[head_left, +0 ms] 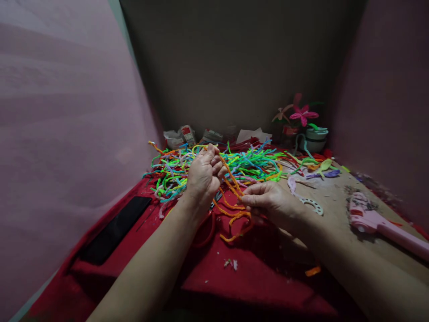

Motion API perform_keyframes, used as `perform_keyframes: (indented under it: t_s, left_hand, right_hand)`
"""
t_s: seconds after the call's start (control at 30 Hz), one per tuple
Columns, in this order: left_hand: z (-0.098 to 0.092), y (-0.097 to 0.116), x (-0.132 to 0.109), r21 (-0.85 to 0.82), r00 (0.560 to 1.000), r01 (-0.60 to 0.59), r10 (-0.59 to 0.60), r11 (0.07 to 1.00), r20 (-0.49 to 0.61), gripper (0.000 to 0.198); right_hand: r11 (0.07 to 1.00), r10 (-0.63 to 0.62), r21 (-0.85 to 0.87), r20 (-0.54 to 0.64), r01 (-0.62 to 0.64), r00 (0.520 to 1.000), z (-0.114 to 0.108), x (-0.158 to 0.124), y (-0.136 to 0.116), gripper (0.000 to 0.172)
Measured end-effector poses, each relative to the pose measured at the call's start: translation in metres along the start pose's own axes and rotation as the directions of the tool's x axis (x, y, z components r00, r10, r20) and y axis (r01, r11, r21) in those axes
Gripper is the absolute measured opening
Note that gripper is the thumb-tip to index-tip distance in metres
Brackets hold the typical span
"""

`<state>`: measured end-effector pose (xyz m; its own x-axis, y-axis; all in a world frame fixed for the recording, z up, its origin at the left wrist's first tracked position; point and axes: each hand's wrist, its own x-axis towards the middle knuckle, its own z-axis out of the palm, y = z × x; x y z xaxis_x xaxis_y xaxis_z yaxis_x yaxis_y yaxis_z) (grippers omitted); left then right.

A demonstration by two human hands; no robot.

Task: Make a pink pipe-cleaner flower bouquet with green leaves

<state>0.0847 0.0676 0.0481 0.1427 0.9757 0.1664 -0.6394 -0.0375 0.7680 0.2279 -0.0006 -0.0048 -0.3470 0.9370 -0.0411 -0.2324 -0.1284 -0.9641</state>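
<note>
Several orange pipe cleaners (230,176) stretch between my two hands above the red cloth. My left hand (205,172) is closed around their upper end, its fingers curled toward the camera. Lower and to the right, my right hand (268,200) pinches them between thumb and fingertips. Their loose ends bend and curl down over the cloth below my right hand. A pair of scissors (208,226) with red handles lies partly hidden under my left wrist. Behind both hands spreads a tangled heap of pipe cleaners (250,163) in green, blue, yellow and other colours.
A black phone-like slab (115,230) lies at left on the red cloth (254,286). A pink glue gun (375,221) rests on the board at right, near a white curved piece with holes (313,205). Pink flowers (304,115) and a small pot (316,138) stand behind.
</note>
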Motion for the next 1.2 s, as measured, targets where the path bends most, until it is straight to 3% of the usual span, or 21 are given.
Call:
perform_keyframes:
  t_s: [0.13, 0.2, 0.3, 0.4, 0.5, 0.57, 0.7, 0.8, 0.9, 1.03, 1.2]
  left_hand:
    - [-0.007, 0.004, 0.01, 0.005, 0.997, -0.078, 0.078, 0.997, 0.004, 0.023]
    - [-0.011, 0.005, 0.013, 0.06, 0.998, 0.024, -0.02, 0.998, -0.055, 0.034]
    - [-0.012, -0.001, 0.009, 0.156, 0.965, 0.252, -0.235, 0.955, -0.117, 0.04]
    - [-0.009, -0.012, -0.001, 0.242, 0.928, 0.363, -0.373, 0.9, -0.003, 0.034]
    - [-0.008, -0.023, -0.009, 0.405, 0.873, 0.311, -0.427, 0.86, 0.237, 0.029]
    - [-0.01, -0.029, -0.009, 0.494, 0.87, 0.216, -0.396, 0.842, 0.294, 0.026]
    - [-0.011, -0.034, -0.008, 0.527, 0.939, 0.118, -0.268, 0.841, 0.217, 0.024]
    - [-0.007, -0.034, -0.01, 0.484, 0.959, 0.111, -0.221, 0.868, 0.177, 0.025]
    - [-0.002, -0.033, -0.014, 0.398, 0.954, 0.146, -0.235, 0.906, 0.185, 0.027]
    - [-0.001, -0.033, -0.015, 0.296, 0.929, 0.236, -0.304, 0.925, 0.21, 0.027]
    - [-0.003, -0.033, -0.015, 0.277, 0.911, 0.267, -0.335, 0.923, 0.239, 0.024]
  right_hand:
    - [0.988, -0.11, 0.082, -0.197, 0.128, 0.974, -0.004, 0.002, -0.005, 0.022]
    - [0.977, -0.153, 0.105, -0.267, 0.187, 0.951, -0.006, 0.003, -0.007, 0.022]
    - [0.961, -0.205, 0.108, -0.335, 0.254, 0.919, -0.007, 0.005, -0.009, 0.024]
    - [0.952, -0.253, 0.076, -0.354, 0.297, 0.9, -0.007, 0.006, -0.008, 0.024]
    - [0.966, -0.236, 0.024, -0.311, 0.256, 0.921, -0.005, 0.005, -0.005, 0.025]
    - [0.976, -0.206, 0.011, -0.274, 0.217, 0.939, -0.005, 0.005, -0.004, 0.026]
    - [0.988, -0.136, 0.044, -0.244, 0.151, 0.96, -0.006, 0.005, -0.002, 0.027]
    - [0.993, -0.074, 0.074, -0.172, 0.088, 0.982, -0.006, 0.005, -0.002, 0.026]
    - [0.969, -0.001, 0.245, -0.085, 0.022, 0.996, -0.008, 0.005, -0.002, 0.019]
    - [0.838, 0.055, 0.541, 0.049, -0.072, 0.997, -0.011, 0.005, -0.004, 0.011]
    - [0.725, 0.068, 0.68, 0.085, -0.108, 0.994, -0.006, 0.004, -0.004, 0.003]
